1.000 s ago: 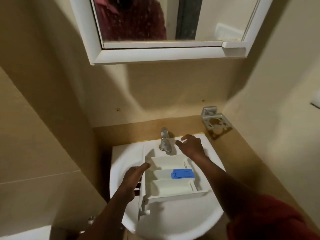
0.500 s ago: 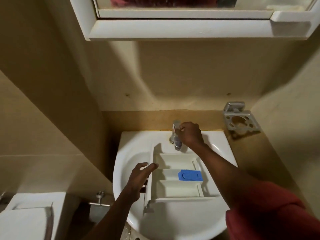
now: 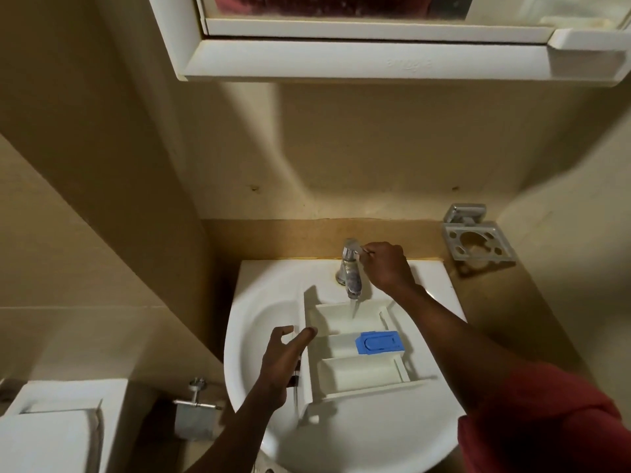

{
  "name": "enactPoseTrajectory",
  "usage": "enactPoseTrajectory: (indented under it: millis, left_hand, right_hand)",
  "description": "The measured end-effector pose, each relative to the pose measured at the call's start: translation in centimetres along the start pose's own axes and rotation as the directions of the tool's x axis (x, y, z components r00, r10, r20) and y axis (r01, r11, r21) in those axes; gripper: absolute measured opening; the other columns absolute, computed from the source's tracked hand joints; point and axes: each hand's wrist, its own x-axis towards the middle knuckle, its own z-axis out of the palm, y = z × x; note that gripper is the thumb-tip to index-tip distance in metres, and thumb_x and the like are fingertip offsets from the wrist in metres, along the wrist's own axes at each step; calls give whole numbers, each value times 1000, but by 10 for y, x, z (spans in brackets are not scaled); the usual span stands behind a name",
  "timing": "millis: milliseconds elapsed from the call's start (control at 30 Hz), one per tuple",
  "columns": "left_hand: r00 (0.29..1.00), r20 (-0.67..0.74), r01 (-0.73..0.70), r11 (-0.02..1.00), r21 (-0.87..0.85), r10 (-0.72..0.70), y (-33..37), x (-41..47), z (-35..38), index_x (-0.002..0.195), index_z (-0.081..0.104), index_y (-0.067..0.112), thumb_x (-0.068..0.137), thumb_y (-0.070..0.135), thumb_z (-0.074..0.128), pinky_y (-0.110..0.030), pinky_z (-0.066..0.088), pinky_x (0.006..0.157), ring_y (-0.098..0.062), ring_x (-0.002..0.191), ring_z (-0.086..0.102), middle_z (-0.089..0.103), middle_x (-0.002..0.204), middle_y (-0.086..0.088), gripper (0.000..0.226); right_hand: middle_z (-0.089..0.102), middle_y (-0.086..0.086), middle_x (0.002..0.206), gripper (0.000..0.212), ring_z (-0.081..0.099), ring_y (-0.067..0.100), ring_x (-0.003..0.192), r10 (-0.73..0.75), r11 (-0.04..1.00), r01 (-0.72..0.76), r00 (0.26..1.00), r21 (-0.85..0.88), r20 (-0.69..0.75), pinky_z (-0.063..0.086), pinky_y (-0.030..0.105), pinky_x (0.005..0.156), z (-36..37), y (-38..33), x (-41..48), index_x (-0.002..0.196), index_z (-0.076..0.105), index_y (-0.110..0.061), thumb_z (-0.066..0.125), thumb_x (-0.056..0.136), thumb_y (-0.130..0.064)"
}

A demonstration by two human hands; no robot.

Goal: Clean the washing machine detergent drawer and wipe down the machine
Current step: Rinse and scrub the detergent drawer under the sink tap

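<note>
Under tap [image 3: 351,278]: white drawer [image 3: 358,373], blue insert [image 3: 379,342]; right hand [image 3: 387,266] round tap, left hand [image 3: 281,360] open.

Detergent drawer [image 3: 355,370], lying in the sink [image 3: 266,308], is showing plain white; its middle insert [image 3: 379,342] is showing solid blue. Sink is showing white, the tap [image 3: 351,274] at its back rim gleaming silver. Sleeve [image 3: 546,421] right of the sink is showing red.

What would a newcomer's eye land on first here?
A white detergent drawer lies in the sink, a blue insert in its middle compartment. Water runs from the tap into the drawer's far compartment; the right hand pinches the tap's top, and the left hand is open beside the drawer's left wall.
</note>
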Motion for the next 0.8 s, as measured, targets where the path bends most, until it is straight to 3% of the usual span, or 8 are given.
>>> enactPoseTrajectory:
  millis: [233, 333, 433, 533, 600, 667, 733, 800]
  left_hand:
    - [1000, 29, 0, 1000, -31, 1, -8, -5, 7, 115, 49, 30, 62, 56, 73, -38, 59, 69, -26, 78, 68, 69, 101, -12, 64]
    - [998, 55, -3, 999, -50, 6, -6, -3, 5, 116, 49, 29, 67, 52, 73, -39, 58, 73, -26, 78, 69, 70, 98, -9, 60]
    - [997, 78, -7, 999, -41, 10, -2, -1, 6, 118, 48, 28, 81, 37, 72, -38, 56, 72, -24, 75, 67, 67, 89, -6, 45]
    - [994, 111, 10, 999, -45, -5, -1, 1, 10, 118, 49, 28, 76, 38, 72, -38, 57, 69, -24, 74, 67, 68, 87, -6, 49]
    - [993, 115, 29, 998, -60, -22, -4, 3, 12, 119, 47, 28, 76, 38, 71, -39, 58, 70, -24, 75, 68, 69, 90, -8, 50]
    - [993, 116, 30, 999, -30, -26, -5, 6, 13, 120, 47, 29, 79, 36, 72, -38, 58, 71, -23, 74, 67, 68, 93, -10, 48]
    - [994, 108, 32, 999, 10, -33, -6, 8, 16, 118, 47, 32, 80, 36, 72, -37, 57, 70, -22, 74, 68, 70, 97, -11, 45]
    - [996, 84, 29, 1000, -6, -29, -7, 9, 20, 115, 48, 32, 84, 30, 69, -36, 57, 68, -22, 74, 68, 70, 96, -11, 38]
  right_hand:
    - [64, -3, 78, 6, 59, 16, 74, 178, 946, -67, 925, 318, -336, 40, 23, 61, 24, 20, -49, 86, 62, -13, 61, 82, -9]
    - [69, 1, 76, 9, 64, 20, 78, 233, 958, -206, 965, 201, -122, 42, 18, 59, 47, 40, -63, 77, 66, -12, 58, 82, -11]
    - [72, 9, 97, 22, 65, 27, 98, 263, 962, -231, 926, -146, 269, 49, 26, 79, 63, 46, -51, 89, 71, -5, 52, 83, -15]
    - [66, 14, 113, 32, 60, 31, 109, 295, 926, -178, 890, -332, 346, 46, 29, 87, 62, 31, -38, 111, 61, -4, 50, 87, -22]
    - [63, 13, 120, 38, 59, 30, 112, 273, 922, -130, 887, -366, 372, 44, 29, 86, 66, 25, -34, 119, 57, -4, 49, 91, -28]
    - [59, 16, 126, 41, 56, 32, 117, 203, 942, -6, 808, -337, 553, 42, 31, 85, 77, 18, -39, 125, 53, -2, 45, 95, -28]
    - [60, 14, 124, 32, 59, 31, 112, 103, 966, 88, 731, -243, 674, 43, 31, 79, 85, 12, -51, 120, 54, -4, 44, 96, -22]
    - [63, 10, 120, 23, 60, 25, 102, 40, 987, 79, 728, -141, 685, 43, 31, 77, 85, 16, -54, 112, 56, -8, 47, 95, -21]
